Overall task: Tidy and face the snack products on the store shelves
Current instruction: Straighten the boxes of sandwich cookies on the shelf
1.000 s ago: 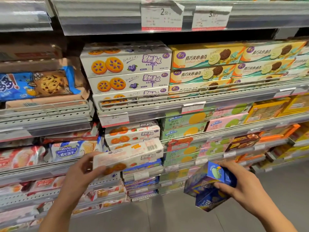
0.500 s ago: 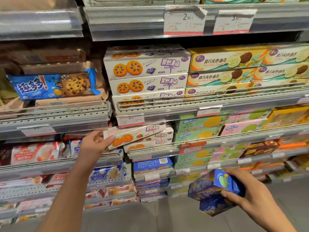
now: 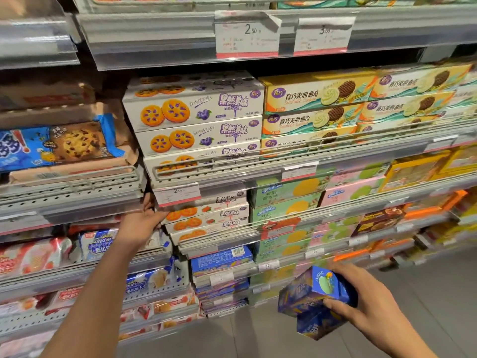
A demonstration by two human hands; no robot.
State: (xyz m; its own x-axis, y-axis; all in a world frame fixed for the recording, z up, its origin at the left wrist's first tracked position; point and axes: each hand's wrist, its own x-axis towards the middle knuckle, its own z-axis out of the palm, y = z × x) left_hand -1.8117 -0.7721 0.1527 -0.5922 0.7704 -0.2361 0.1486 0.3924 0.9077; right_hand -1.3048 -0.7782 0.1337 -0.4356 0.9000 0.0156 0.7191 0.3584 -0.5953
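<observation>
My left hand (image 3: 143, 223) reaches to the middle shelf and holds the left end of a white strawberry cookie box (image 3: 206, 211), thumb above and fingers under it. The box lies flat in a stack of like boxes (image 3: 211, 228) behind the shelf's wire rail. Low at the right, my right hand (image 3: 366, 308) grips two blue snack boxes (image 3: 312, 293), one above the other, out in front of the lower shelves.
White blueberry cookie boxes (image 3: 196, 120) and yellow sandwich cookie boxes (image 3: 315, 99) fill the shelf above. A blue chocolate-chip cookie pack (image 3: 59, 144) lies at the left. Green and pink boxes (image 3: 291, 200) sit right of the stack. Grey floor (image 3: 426, 293) lies at the lower right.
My left hand carried the white cookie box up and right, then slid it flat into the stack on the middle shelf. My right hand kept hold of the blue boxes and barely moved.
</observation>
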